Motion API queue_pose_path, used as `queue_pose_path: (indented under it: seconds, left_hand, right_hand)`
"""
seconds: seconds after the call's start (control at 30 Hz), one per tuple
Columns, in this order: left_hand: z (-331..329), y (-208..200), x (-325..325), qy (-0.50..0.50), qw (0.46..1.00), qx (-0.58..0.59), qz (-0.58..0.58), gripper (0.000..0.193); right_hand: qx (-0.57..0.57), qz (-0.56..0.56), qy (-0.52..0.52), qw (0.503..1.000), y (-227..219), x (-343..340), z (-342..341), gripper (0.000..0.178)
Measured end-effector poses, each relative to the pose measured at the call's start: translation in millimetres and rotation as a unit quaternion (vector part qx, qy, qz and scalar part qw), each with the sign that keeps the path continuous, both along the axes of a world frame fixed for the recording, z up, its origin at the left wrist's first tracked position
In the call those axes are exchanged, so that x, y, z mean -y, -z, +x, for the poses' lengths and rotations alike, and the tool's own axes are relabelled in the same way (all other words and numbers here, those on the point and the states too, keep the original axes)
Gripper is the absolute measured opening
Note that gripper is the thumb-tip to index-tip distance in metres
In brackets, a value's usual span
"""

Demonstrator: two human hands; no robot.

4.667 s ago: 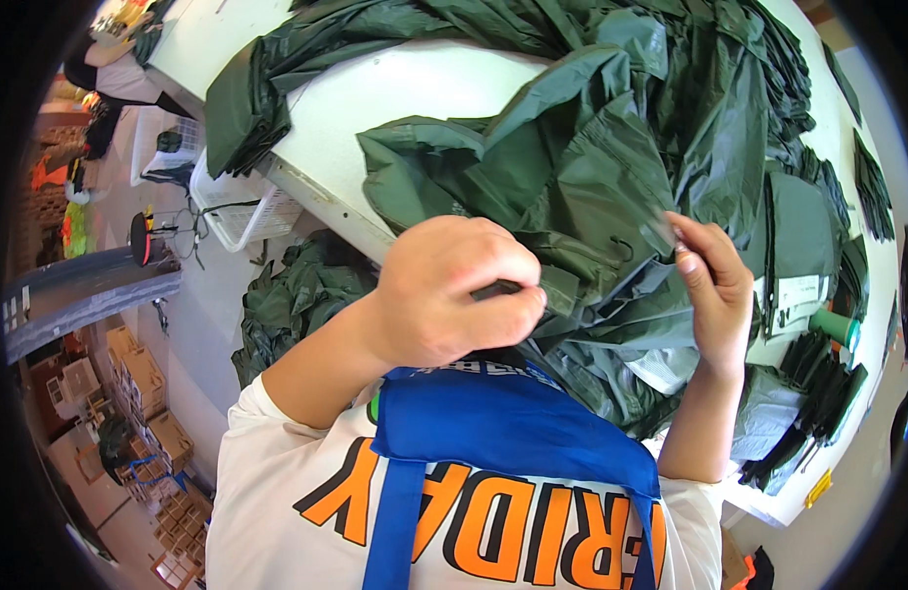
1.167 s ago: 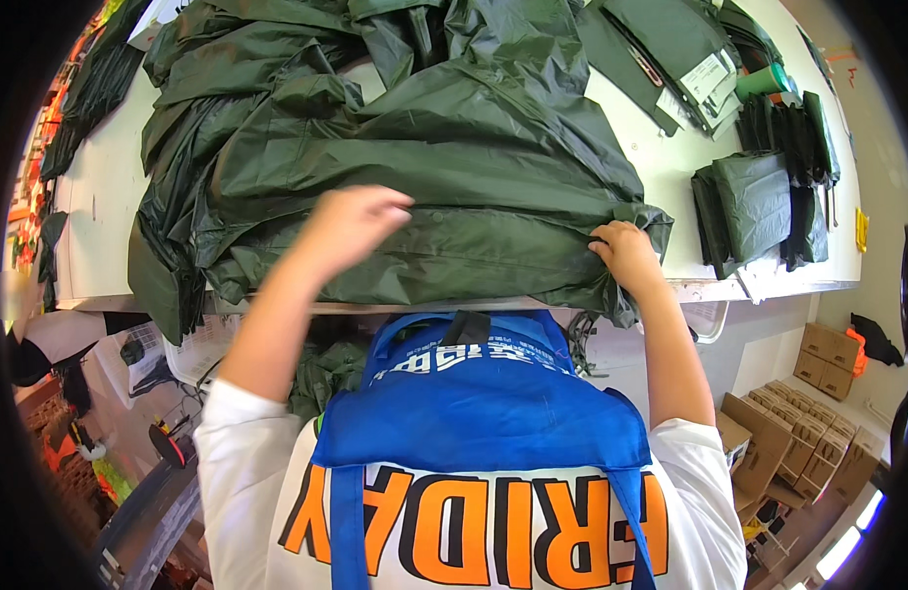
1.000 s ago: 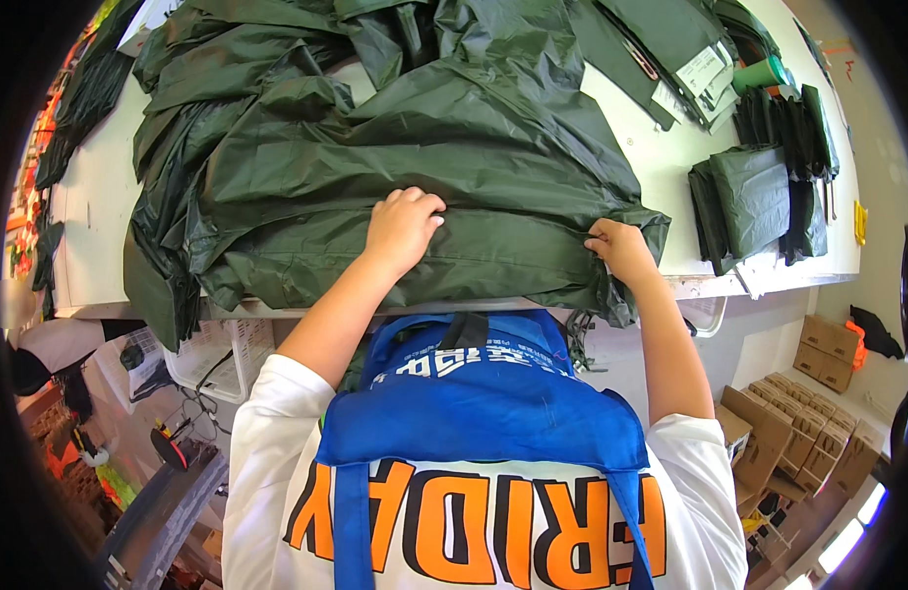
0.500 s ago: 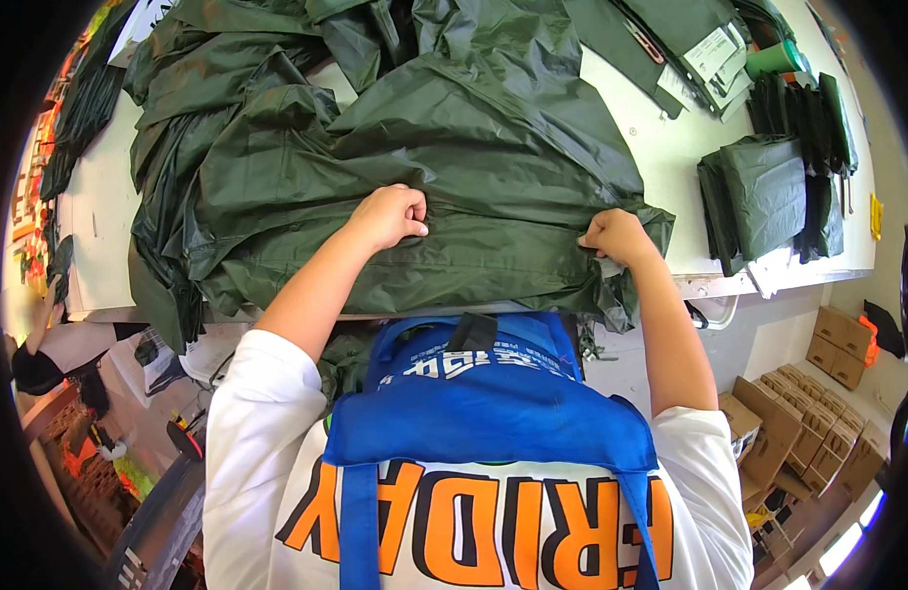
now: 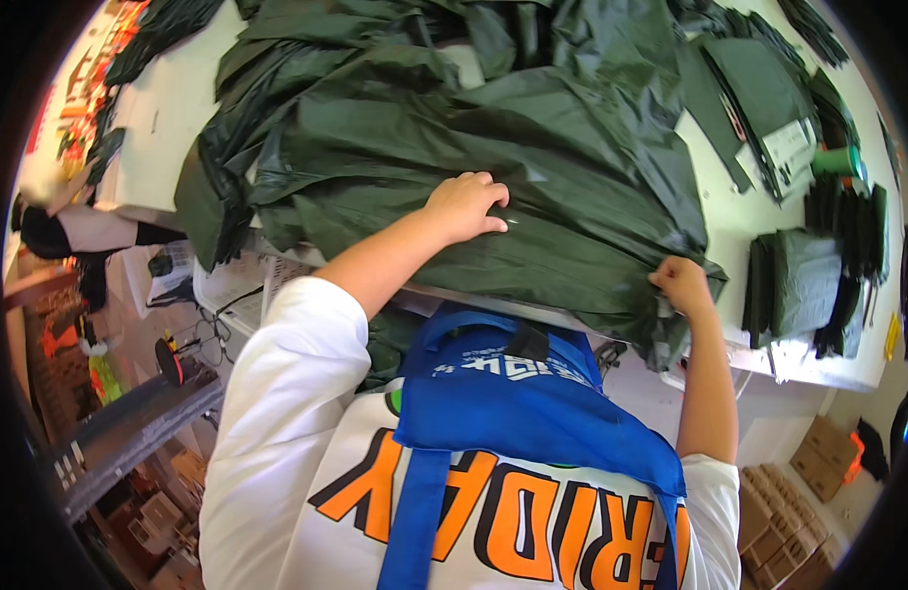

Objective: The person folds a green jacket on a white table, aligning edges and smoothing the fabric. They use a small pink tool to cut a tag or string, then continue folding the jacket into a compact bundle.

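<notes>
A large spread of shiny dark green fabric (image 5: 395, 138), looking like rainwear, covers the middle of the white table in folds. On it, near the centre, my left hand (image 5: 466, 206) lies with thumb and fingers apart, palm side down. My right hand (image 5: 685, 285) is closed on the fabric's near right corner, fingertips pinching its edge. Below that hand a crumpled bit of the fabric hangs over the table's front edge. What lies under my left palm is hidden.
Folded dark green packs (image 5: 806, 280) stand at the table's right. Behind them are a green roll (image 5: 838, 162) and flat dark pieces with a white paper label (image 5: 793, 147). Cardboard boxes (image 5: 779, 521) sit on the floor at lower right. Another person's arm (image 5: 75, 187) shows at far left.
My left hand has unclenched from its pinch and its fingers have spread on the fabric. My right hand keeps its pinch. The whole view has shifted and tilted, and the fabric looks smoother around my left hand.
</notes>
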State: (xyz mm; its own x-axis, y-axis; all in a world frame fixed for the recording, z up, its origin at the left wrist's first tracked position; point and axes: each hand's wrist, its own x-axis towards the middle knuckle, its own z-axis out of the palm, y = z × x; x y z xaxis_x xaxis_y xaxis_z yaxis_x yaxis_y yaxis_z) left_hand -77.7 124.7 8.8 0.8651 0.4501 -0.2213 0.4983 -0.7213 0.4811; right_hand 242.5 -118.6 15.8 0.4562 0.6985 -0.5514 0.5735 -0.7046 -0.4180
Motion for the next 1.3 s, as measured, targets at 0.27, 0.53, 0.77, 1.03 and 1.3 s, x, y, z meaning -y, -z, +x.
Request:
queue_pose_path:
  seconds: [0.27,0.53,0.77,1.03,1.3]
  left_hand:
    - [-199,-29,-17,-0.255,0.929,-0.023,0.266,0.029]
    - [-285,-22,-57,-0.358,0.932,0.044,0.021,0.011]
    - [-276,1,-84,-0.413,0.907,0.080,-0.011,0.020]
    - [-285,18,-96,-0.417,0.859,0.185,-0.231,0.013]
    - [-273,29,-103,-0.380,0.886,0.212,-0.158,0.018]
  right_hand:
    - [0.384,0.064,-0.044,0.920,-26,-34,-14,0.017]
    - [0.021,0.324,-0.303,0.896,-2,-178,-244,0.020]
    - [-0.079,0.201,-0.220,0.951,23,-204,-252,0.015]
    - [-0.060,0.125,-0.217,0.966,15,-220,-257,0.019]
    - [-0.123,0.114,-0.210,0.963,7,-221,-247,0.023]
